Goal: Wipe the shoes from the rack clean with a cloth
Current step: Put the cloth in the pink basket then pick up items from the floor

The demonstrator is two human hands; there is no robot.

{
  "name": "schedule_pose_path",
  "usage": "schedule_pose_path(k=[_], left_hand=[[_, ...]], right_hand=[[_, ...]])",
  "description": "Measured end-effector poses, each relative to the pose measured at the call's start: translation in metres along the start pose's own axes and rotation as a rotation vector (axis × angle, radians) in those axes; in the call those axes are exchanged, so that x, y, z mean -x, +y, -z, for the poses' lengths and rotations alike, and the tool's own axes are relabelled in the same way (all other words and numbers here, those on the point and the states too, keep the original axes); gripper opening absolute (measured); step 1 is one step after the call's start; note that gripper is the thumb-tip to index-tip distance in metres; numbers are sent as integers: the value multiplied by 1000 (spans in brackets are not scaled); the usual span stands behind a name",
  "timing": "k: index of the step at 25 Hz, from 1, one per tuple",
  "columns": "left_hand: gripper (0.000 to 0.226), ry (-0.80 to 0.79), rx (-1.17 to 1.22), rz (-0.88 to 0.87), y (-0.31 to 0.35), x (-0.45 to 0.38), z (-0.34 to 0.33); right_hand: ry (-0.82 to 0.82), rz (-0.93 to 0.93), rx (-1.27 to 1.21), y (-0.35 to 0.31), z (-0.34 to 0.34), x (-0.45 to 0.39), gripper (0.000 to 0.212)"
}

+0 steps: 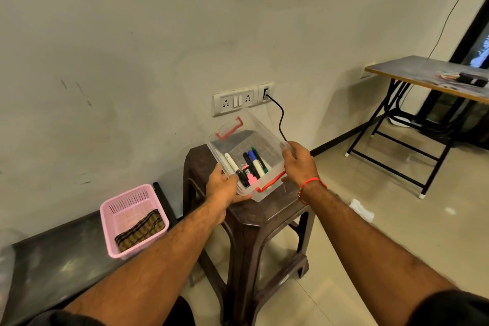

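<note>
Both hands hold a clear plastic box [248, 164] with red latch handles above a dark brown plastic stool [254, 222]. The left hand [222, 188] grips the box's near-left corner, fingers curled under the base and thumb on the rim; the right hand [297, 164] grips the right wall, fingers wrapped over the edge. Each grip is therefore closed on the box, not spread. The box is tilted, its far end raised toward the wall socket plate [242, 99], with its long axis running from the near right to the far left. It contains several markers [250, 167]: black, blue, green and white-bodied ones and one pink one, gathered at the low near end. The task's cloth appears to be the folded checked cloth [141, 230], which lies in the near right corner of a pink perforated basket [132, 219] on a dark tabletop [60, 259] to the left of the stool. It lies down and to the left of both grips; the left hand is the nearer. No shoes and no rack are in view. A white crumpled rag [361, 209], or possibly paper, lies on the floor to the right. Judgement: the box must be set down before either hand is free to take the cloth, so the task proper has not begun.
</note>
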State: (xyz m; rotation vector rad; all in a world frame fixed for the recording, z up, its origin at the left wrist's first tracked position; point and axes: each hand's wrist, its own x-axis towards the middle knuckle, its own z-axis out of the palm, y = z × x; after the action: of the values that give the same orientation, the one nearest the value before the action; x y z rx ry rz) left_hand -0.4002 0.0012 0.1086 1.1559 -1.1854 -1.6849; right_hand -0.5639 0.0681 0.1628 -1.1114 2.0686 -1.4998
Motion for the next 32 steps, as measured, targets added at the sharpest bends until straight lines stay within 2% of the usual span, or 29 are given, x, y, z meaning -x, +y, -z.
schedule_pose_path(k=[4, 6, 8, 10, 13, 20, 23, 25, 27, 29, 31, 32], left_hand=[[48, 120, -270, -133, 18, -4, 3], [52, 103, -390, -152, 21, -5, 5], [61, 19, -505, -166, 18, -3, 8], [71, -51, -581, -183, 16, 1, 7], [77, -14, -618, -176, 14, -8, 6], [70, 33, -372, -28, 8, -10, -3], [65, 48, -335, -17, 2, -13, -4], [52, 56, -300, -76, 10, -26, 3], [43, 159, -201, -151, 28, -47, 15], [45, 363, -87, -133, 49, -64, 29], [49, 476, -72, -118, 51, -61, 36], [52, 457, -121, -157, 46, -52, 36]], right_hand=[[-31, -206, -184, 9, -14, -6, 24], [-40, -284, -239, 13, -24, -10, 22], [-24, -345, -240, 18, -31, -18, 26], [-12, -339, -190, 21, -35, -27, 30], [-7, -297, -106, 21, -47, -44, 33], [6, -274, -57, 24, -50, -52, 32], [11, -284, -63, 22, -50, -52, 32], [46, -317, -119, 18, -52, -46, 31], [50, -376, -287, 18, -58, -31, 29], [-73, -455, -537, 20, -64, -13, 35], [-156, -427, -555, 28, -70, -3, 36], [-115, -367, -480, 32, -73, -4, 28]])
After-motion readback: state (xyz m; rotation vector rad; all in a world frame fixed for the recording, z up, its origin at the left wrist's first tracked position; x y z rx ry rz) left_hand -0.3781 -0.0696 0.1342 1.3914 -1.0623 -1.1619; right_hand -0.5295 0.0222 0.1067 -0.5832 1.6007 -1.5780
